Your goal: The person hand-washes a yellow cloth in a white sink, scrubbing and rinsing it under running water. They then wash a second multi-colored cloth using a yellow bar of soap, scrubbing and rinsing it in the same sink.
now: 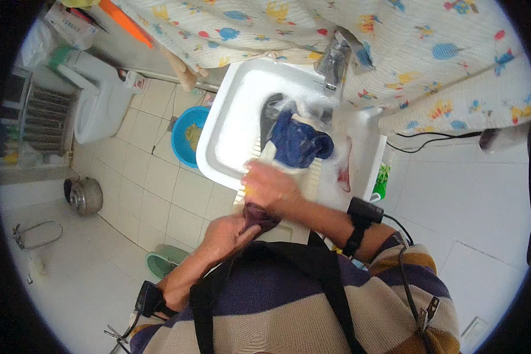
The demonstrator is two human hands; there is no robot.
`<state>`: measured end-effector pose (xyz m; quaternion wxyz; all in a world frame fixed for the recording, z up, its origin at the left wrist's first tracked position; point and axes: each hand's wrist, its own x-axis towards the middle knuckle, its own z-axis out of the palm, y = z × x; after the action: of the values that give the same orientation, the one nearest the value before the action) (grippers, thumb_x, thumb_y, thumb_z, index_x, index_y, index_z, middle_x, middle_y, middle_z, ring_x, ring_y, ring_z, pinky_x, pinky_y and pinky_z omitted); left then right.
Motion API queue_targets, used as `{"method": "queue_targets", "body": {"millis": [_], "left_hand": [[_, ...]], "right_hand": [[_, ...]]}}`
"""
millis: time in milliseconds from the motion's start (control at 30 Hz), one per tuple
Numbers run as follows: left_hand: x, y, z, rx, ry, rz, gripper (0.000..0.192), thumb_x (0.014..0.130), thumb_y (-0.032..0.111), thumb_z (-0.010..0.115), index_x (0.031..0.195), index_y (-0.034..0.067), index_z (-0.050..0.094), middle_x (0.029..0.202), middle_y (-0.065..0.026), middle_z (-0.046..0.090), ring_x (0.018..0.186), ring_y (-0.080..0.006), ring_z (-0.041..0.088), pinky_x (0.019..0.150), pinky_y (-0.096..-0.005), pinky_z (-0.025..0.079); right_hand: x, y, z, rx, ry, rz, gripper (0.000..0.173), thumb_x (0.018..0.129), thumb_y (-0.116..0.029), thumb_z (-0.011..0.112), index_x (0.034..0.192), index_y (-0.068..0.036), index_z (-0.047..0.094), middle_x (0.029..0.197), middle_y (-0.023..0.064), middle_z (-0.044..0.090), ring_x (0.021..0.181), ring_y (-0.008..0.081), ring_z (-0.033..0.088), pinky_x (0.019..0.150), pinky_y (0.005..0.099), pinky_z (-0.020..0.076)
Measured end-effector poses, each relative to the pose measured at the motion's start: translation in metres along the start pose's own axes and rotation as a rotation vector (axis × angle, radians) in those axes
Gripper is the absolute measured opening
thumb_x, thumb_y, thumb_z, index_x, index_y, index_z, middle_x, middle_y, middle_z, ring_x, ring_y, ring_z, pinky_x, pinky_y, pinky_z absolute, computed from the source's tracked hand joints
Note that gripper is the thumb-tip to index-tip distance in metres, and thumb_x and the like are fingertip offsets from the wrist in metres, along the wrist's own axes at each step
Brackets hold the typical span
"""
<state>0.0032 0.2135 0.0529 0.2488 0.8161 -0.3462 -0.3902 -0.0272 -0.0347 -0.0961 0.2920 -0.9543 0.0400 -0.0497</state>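
Observation:
My left hand (pixel 225 235) grips a wet dark maroon cloth (pixel 260 217) at the lower end of a cream ridged washboard (pixel 312 183). Just above it, my right hand (pixel 272 188) is closed around a small yellow bar (pixel 249 185), mostly covered by the fingers and blurred; it looks like soap. Whether the bar touches the cloth is hidden. Beyond my hands, a bundled navy-blue cloth with white edging (pixel 296 139) lies on the washboard. A dark grey cloth (pixel 267 117) shows behind it, by suds. The washboard leans from the white sink (pixel 217 152) towards my body.
A chrome faucet (pixel 336 57) overhangs the sink, near a patterned curtain (pixel 265 26). Another maroon cloth (pixel 346 170) lies at the sink's right side. On the tiled floor at left are a blue basin (pixel 177 137), a green basin (pixel 157 261) and a metal pot (pixel 86 195). A toilet (pixel 97 110) stands beyond.

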Motion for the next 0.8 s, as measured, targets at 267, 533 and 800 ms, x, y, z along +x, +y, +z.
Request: {"method": "queue_targets", "body": {"millis": [267, 533, 800], "left_hand": [[0.0, 0.009, -0.005, -0.439, -0.01, 0.004, 0.027, 0.088, 0.029, 0.071, 0.104, 0.007, 0.067, 0.092, -0.0165, 0.066, 0.087, -0.0369, 0.063, 0.079, -0.0455, 0.051], [0.079, 0.103, -0.04, -0.214, 0.092, 0.259, 0.03, 0.079, 0.013, 0.07, 0.105, 0.003, 0.063, 0.096, -0.0159, 0.066, 0.088, -0.0373, 0.063, 0.082, -0.0426, 0.052], [0.093, 0.186, -0.043, -1.731, -0.238, 0.235, 0.032, 0.094, 0.012, 0.057, 0.124, 0.001, 0.058, 0.112, -0.0119, 0.069, 0.098, -0.0239, 0.069, 0.091, -0.0394, 0.055]], "right_hand": [[0.039, 0.155, -0.022, -0.154, 0.353, 0.323, 0.033, 0.083, -0.018, 0.067, 0.113, -0.007, 0.06, 0.107, 0.017, 0.061, 0.108, 0.0368, 0.056, 0.096, 0.0485, 0.0448], [-0.079, 0.097, -0.085, 1.502, 0.942, 1.133, 0.03, 0.093, -0.024, 0.062, 0.122, -0.017, 0.057, 0.107, 0.0045, 0.065, 0.086, 0.0202, 0.061, 0.068, 0.0356, 0.0519], [-0.114, 0.055, -0.093, 2.002, 0.802, 0.673, 0.037, 0.096, -0.021, 0.051, 0.13, -0.008, 0.057, 0.124, 0.0126, 0.065, 0.113, 0.029, 0.063, 0.094, 0.0456, 0.0529]]}}
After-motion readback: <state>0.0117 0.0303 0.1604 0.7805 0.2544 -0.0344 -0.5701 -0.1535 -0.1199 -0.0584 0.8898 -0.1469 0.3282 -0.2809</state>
